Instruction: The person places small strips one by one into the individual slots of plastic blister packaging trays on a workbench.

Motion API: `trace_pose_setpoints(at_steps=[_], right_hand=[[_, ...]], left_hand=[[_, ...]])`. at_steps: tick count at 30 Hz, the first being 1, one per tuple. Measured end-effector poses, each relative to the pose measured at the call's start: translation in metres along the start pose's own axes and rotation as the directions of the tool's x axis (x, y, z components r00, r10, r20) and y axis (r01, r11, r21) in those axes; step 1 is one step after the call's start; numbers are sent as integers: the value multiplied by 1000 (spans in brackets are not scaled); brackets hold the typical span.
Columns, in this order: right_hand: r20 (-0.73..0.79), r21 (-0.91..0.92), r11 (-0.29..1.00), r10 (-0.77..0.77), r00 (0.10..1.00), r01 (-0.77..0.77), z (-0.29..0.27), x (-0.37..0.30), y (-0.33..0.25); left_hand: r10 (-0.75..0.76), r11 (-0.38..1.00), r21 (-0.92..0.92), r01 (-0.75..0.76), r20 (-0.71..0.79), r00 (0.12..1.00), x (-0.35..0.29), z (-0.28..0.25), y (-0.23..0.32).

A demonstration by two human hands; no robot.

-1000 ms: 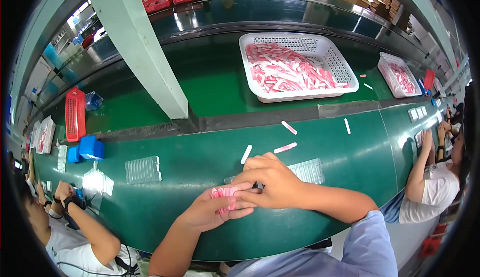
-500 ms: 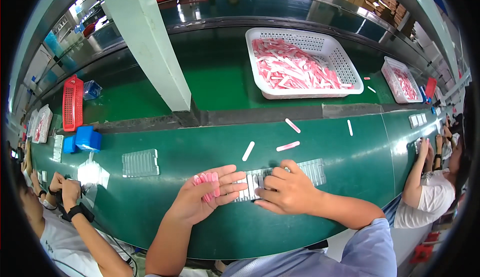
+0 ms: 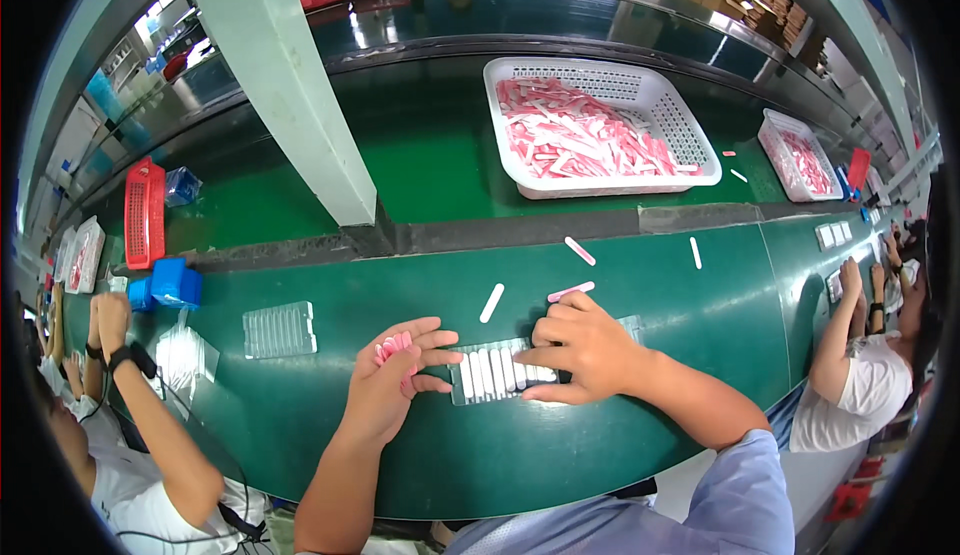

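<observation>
My left hand (image 3: pixel 395 365) is closed round a small bunch of pink nail files (image 3: pixel 396 347), its fingertips at the left end of a clear slotted plastic tray (image 3: pixel 460 391). White nail files (image 3: pixel 487 373) lie side by side in the tray's slots. My right hand (image 3: pixel 585 350) reaches over the tray's right part, thumb and forefinger around the end of a white file (image 3: pixel 519 373) in a slot. The curled fingers hide part of the tray. Beyond my hands lie a loose white file (image 3: pixel 491 303) and a pink one (image 3: pixel 580 251); another pink file (image 3: pixel 570 292) is partly behind my right hand.
A white basket (image 3: pixel 620 187) heaped with pink and white files stands past the dark ledge, right of a pale post (image 3: pixel 290 85). An empty clear tray (image 3: pixel 279 331) lies to the left, near blue boxes (image 3: pixel 176 283) and a red basket (image 3: pixel 145 215). People work on both sides.
My left hand has drawn back a little leftward, uncovering more of the row of white files. My right hand has shifted slightly over the tray. The person at left has raised their hands.
</observation>
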State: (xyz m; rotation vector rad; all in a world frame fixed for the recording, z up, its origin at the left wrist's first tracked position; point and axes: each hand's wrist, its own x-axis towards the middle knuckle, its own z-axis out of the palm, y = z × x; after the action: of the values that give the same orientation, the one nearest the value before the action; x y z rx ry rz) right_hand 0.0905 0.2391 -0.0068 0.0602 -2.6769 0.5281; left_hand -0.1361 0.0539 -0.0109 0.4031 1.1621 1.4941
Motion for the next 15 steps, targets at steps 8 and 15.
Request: trace_pose_setpoints(at_steps=[8, 15], right_hand=[[-6, -150, 989, 8, 1000, -9, 8, 49, 39], [-61, -200, 972, -135, 989, 121, 18, 57, 44]], left_hand=[[1, 1000, 17, 0, -54, 999, 6, 3, -1], [-20, 991, 134, 21, -7, 1000, 3, -8, -4]])
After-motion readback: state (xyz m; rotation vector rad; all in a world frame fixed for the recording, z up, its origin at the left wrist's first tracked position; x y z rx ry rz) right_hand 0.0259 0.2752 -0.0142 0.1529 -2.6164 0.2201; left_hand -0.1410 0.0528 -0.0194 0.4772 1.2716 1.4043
